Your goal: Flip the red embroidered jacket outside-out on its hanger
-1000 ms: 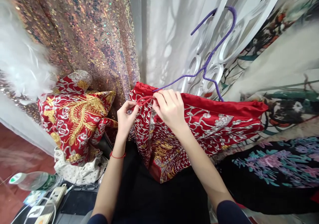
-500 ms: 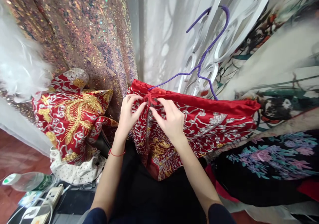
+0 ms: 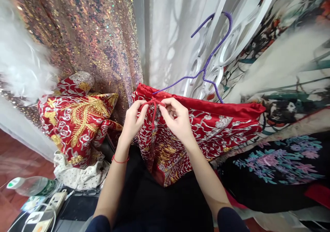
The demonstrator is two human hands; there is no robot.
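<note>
1. red embroidered garment (image 3: 167, 153) hangs just in front of the person, its lower part over black cloth (image 3: 165, 208). it looks soft and limp, and the dense silver and gold stitching probably adds weight and could snag.
2. both hands are close together but apart, fingertips pinched on the red drawstring (image 3: 154, 117): the left hand (image 3: 133, 120) on one side of its knot, the right hand (image 3: 179, 122) on the other. the cord looks thin and pliable, best pinched close to the knot.
3. the gathered waistband (image 3: 221, 110) has a satin sheen and may slip; a bunched, full-fist hold there would spare the stitching.
4. to the left, the table (image 3: 67, 227) carries a dark flat device (image 3: 79, 208), a power strip (image 3: 55, 201) and a clear bottle (image 3: 36, 186) lying on its side.
5. a purple hanger (image 3: 207, 62) rises from the waistband, its hook by a white openwork frame (image 3: 268, 1).
6. farther back hangs a sequined curtain (image 3: 103, 36).
</note>
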